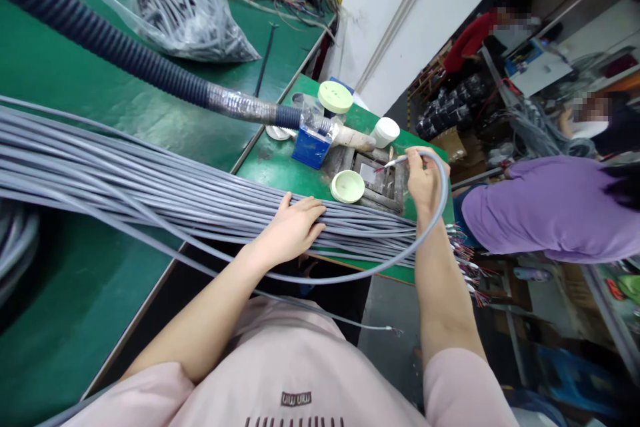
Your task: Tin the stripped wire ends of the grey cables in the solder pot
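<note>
Green bench edge: left hand flat on grey cables, right hand pinching one

Nothing legible — the print on the pink shirt is unclear.

- Left hand lies flat and palm down, fingers together and pointing forward, thumb lying alongside them.
- Left wrist sits low and nearly straight, in line with the hand.
- Left forearm reaches diagonally up and inward from the bottom of the view, bare below a pale pink sleeve.
- Right hand is raised and closed, fingertips curled together at the top of the grip.
- Right wrist is bent slightly back.
- Right forearm rises almost straight up from the elbow, bare below a matching pink sleeve.
- The two hands are well apart.
</note>
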Demonstrator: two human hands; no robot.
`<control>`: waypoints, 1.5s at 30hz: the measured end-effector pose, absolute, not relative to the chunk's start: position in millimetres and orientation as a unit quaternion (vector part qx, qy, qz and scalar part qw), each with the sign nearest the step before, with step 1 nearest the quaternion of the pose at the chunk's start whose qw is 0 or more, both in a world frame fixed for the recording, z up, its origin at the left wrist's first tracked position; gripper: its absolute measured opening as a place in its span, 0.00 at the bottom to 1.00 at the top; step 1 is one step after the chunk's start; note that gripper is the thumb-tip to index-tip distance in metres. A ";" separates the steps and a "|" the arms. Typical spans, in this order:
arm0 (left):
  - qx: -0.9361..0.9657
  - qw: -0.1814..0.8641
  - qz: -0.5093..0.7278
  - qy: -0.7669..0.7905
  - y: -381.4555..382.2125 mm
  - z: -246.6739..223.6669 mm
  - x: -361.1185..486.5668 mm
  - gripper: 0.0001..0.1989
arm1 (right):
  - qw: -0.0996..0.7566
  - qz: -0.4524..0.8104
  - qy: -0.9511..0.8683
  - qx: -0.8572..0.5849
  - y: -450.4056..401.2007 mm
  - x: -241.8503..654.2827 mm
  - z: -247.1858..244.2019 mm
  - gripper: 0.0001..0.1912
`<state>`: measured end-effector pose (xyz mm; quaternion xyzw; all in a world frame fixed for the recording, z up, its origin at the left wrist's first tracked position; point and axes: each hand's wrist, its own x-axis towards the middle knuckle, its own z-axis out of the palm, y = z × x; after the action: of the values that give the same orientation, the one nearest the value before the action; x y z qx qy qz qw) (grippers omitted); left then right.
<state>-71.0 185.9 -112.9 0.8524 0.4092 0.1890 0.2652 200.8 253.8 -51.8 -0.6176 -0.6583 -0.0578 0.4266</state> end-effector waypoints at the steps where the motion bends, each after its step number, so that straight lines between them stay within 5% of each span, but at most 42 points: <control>1: 0.852 0.265 0.189 0.411 186.0 -112.6 -70.9 0.17 | 0.422 -0.061 -0.654 -0.625 258.6 205.0 -54.6 0.13; 22: 0.846 0.263 0.199 0.418 186.1 -115.6 -68.3 0.16 | 0.389 -0.049 -0.642 -0.659 290.6 223.1 -102.4 0.13; 29: 0.833 0.297 0.208 0.417 188.7 -115.2 -70.7 0.16 | 0.448 -0.043 -0.642 -0.620 254.6 211.0 -72.7 0.13; 34: 0.720 0.427 0.362 0.410 177.2 -107.2 -63.7 0.16 | 0.462 -0.004 -0.724 -0.513 170.5 187.2 -49.6 0.10; 40: 0.443 0.805 0.334 0.211 139.0 -111.8 -20.8 0.21 | 0.431 0.042 -0.808 -0.398 90.8 174.6 -86.8 0.16; 45: 0.332 0.838 0.356 0.246 121.0 -118.1 -1.3 0.20 | 0.424 0.090 -0.807 -0.400 53.5 172.8 -110.5 0.19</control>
<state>-1.3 121.0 -118.1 0.3320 0.2465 0.3556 0.8382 172.8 53.5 -110.5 -0.4000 -0.8075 0.0898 0.4242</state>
